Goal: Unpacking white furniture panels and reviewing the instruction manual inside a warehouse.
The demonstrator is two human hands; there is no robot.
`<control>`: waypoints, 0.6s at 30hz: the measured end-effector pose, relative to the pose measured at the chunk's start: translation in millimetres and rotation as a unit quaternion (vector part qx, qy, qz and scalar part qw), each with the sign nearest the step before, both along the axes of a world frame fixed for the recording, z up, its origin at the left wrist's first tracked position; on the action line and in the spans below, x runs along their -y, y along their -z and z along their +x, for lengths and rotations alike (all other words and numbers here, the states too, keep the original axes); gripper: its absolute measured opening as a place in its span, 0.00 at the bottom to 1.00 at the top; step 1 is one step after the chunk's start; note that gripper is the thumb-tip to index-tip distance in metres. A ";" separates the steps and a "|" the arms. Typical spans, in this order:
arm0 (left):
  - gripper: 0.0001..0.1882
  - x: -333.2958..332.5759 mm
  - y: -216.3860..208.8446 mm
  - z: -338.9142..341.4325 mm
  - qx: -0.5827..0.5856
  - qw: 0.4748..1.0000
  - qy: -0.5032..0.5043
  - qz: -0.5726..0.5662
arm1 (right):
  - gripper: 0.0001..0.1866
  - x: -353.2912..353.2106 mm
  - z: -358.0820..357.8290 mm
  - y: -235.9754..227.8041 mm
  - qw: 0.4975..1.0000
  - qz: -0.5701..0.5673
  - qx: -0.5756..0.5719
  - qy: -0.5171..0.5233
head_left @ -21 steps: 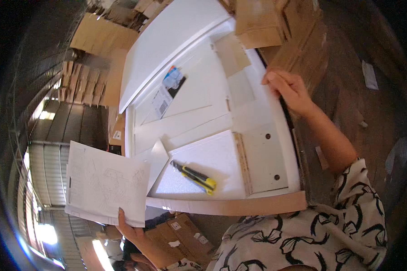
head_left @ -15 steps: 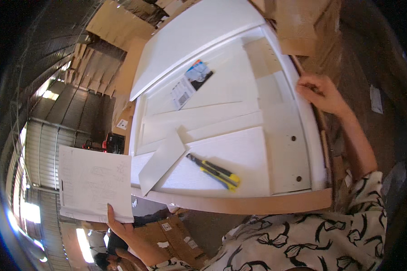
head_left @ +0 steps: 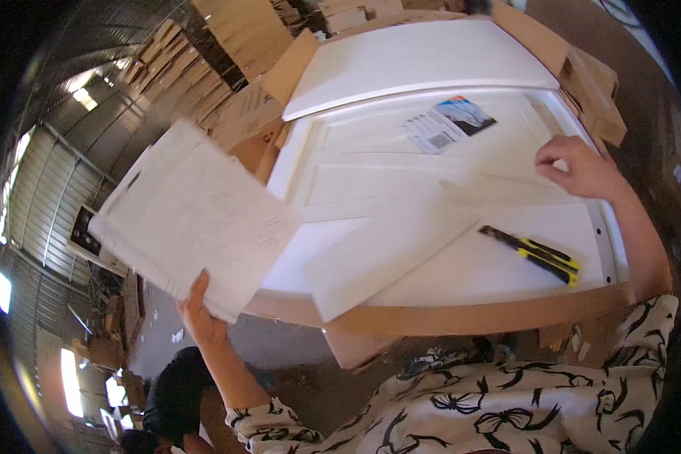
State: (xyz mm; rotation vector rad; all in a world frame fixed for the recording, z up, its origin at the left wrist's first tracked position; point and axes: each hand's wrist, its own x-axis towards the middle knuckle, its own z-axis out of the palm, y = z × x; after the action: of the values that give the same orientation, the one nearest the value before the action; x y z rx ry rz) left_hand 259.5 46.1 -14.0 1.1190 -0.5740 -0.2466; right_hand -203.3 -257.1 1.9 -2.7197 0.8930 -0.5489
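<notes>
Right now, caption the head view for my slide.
Left hand holds papers; right hand, curled, at an open carton of white panels.

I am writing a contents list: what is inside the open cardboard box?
Inside the cardboard box are white flat pieces, with a yellow-and-black knife and printed card on top. Anything beneath these pieces is covered.

Layout, carton (head_left: 446, 318)
Papers (head_left: 197, 219) at left edge; knife (head_left: 535, 256) lay toward near right corner, loose panel (head_left: 386, 261) between, leaflet (head_left: 448, 126) behind.
</notes>
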 end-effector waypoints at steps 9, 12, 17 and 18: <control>0.23 69.7 1.0 33.5 -0.011 0.980 0.200 -0.006 | 0.32 -35.5 228.1 8.2 0.923 0.301 0.208 -0.116; 0.23 88.0 -6.0 33.7 0.009 0.973 0.228 0.016 | 0.32 -36.4 261.8 -3.9 0.759 0.580 0.241 -0.173; 0.19 99.0 12.2 40.6 -0.014 0.964 0.264 0.034 | 0.22 -57.9 276.7 3.0 0.849 0.459 0.225 -0.135; 0.19 99.3 14.5 45.3 0.005 0.968 0.241 0.071 | 0.19 -63.1 280.3 0.0 0.896 0.382 0.196 -0.114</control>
State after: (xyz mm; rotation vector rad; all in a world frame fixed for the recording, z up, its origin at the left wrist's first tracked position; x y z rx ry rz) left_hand 304.8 -53.3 -28.5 1.1063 -0.8451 -0.7116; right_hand 77.0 -193.9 1.9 -1.8691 0.5150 -0.5238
